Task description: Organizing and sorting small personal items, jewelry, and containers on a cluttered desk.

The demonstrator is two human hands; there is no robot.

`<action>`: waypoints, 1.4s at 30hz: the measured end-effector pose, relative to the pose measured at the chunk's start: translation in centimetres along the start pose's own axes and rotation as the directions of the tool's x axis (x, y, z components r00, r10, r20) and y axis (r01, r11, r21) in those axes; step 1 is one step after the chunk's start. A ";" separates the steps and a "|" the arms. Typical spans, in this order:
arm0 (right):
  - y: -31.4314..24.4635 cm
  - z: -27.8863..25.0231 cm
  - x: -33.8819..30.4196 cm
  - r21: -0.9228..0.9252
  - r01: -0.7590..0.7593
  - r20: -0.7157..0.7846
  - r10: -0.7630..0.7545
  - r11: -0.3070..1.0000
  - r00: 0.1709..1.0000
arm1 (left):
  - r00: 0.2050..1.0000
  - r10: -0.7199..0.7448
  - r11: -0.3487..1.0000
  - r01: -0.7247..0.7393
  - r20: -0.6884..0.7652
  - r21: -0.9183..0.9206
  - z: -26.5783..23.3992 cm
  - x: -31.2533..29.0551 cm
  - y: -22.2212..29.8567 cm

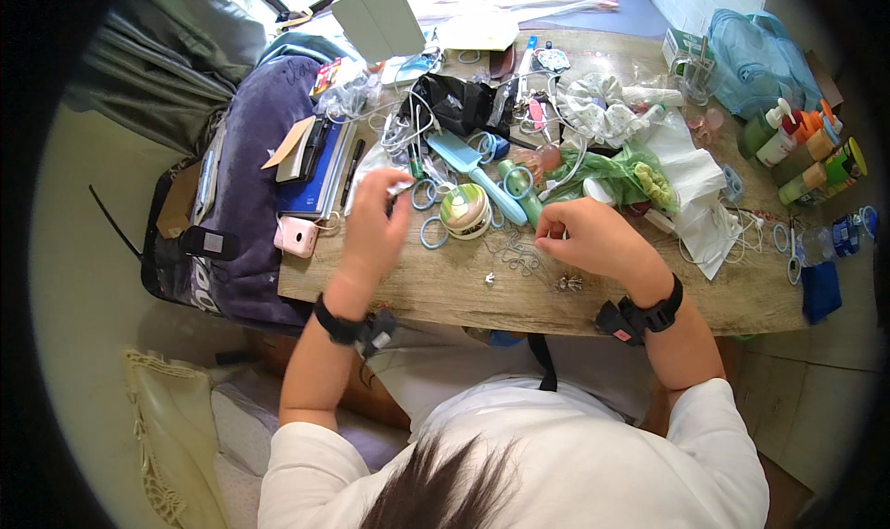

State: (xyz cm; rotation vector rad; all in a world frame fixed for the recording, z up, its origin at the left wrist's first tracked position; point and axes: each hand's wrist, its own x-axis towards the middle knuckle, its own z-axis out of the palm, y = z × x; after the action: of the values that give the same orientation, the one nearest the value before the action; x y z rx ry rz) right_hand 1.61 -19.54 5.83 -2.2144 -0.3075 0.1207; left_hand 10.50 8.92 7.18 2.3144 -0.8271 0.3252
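Observation:
My left hand (375,228) is raised over the table's front left part, fingers curled around a small white and dark thing too small to name. To the right, my right hand (593,237) hovers with thumb and fingers pinched together; what they hold, if anything, is hidden. Between the hands a round jar (465,211) with green on it stands beside a light blue hairbrush (491,188). A thin tangled chain (514,254) lies near my right hand. Closer to the table's front edge are one small silvery piece (489,278) and a little silvery cluster (568,283).
Light blue rings (433,233) lie around the jar. Left are a pink box-shaped device (297,236) and a blue notebook (311,191). Behind sit a black plastic bag (454,102), white cables, a scrunchie (593,107) and a green bag (616,177). Several bottles (788,144) stand right.

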 end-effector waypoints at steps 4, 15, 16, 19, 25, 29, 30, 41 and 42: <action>-0.7 -0.9 -0.5 -0.148 -0.061 0.199 0.090 0.987 0.976 | 0.982 -0.064 0.956 0.111 0.175 -0.273 3.8 -4.2 5.6; 0.0 0.6 -3.6 -0.383 0.048 0.216 0.038 0.922 0.976 | 0.965 -0.173 0.920 0.230 0.199 -0.317 6.8 -7.8 5.9; -0.1 0.4 -3.5 -0.393 0.062 0.230 0.032 0.917 0.973 | 0.965 -0.184 0.904 0.240 0.186 -0.353 6.9 -7.8 5.8; -0.7 -0.4 -3.1 -0.361 0.052 0.246 0.042 0.931 0.968 | 0.967 -0.187 0.911 0.236 0.171 -0.339 7.0 -7.9 5.8; -5.2 -4.4 -1.3 -0.030 0.060 0.180 -0.054 0.998 0.982 | 0.990 -0.121 0.968 0.135 0.079 -0.214 7.4 -8.1 5.9; -7.2 -6.0 -0.3 0.344 0.008 0.107 -0.047 0.939 0.993 | 0.998 -0.056 0.987 0.061 0.036 -0.148 7.5 -8.1 6.1; -7.5 -6.1 0.0 0.442 0.077 0.038 -0.105 0.894 0.994 | 0.998 -0.054 0.987 0.059 0.035 -0.148 7.6 -8.2 6.1; -6.8 -9.0 1.4 0.659 0.513 -0.491 -0.202 0.550 0.847 | 0.997 -0.036 0.993 0.043 0.063 -0.111 7.8 -8.2 6.2; -6.5 -9.4 1.4 0.639 0.567 -0.573 -0.170 0.520 0.802 | 0.996 -0.062 0.993 0.068 0.068 -0.097 7.6 -8.3 6.3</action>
State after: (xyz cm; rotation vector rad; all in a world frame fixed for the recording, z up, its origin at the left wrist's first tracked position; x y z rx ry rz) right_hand 3.67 -22.52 16.70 -1.1645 -0.3842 -0.4332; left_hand 0.18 4.18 0.98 2.2640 -0.7794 0.1776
